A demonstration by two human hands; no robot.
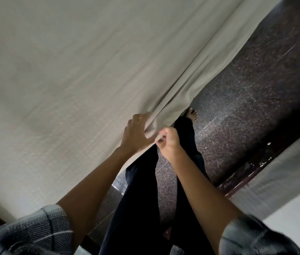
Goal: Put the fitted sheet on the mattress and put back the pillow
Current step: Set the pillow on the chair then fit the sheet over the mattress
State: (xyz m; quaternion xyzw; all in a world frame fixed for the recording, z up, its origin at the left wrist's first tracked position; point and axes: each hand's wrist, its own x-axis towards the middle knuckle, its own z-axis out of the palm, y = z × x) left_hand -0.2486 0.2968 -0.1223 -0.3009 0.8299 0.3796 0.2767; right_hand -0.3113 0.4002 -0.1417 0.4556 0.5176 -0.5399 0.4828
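Note:
A pale beige fitted sheet (72, 70) lies spread over the mattress and fills the upper left of the view. Its edge hangs down the bed's side in folds (191, 85) toward the floor. My left hand (136, 133) is shut on a bunched fold of the sheet at the bed's edge. Just to its right, my right hand (167, 140) pinches the sheet's hem between closed fingers. The two hands almost touch. The mattress itself is hidden under the sheet. No pillow is in view.
A dark speckled tiled floor (246, 107) runs along the bed's side. My dark trousers (141, 199) and a bare foot (192, 115) stand close to the bed. A dark wooden edge (241, 181) with pale cloth (283, 177) lies at the right.

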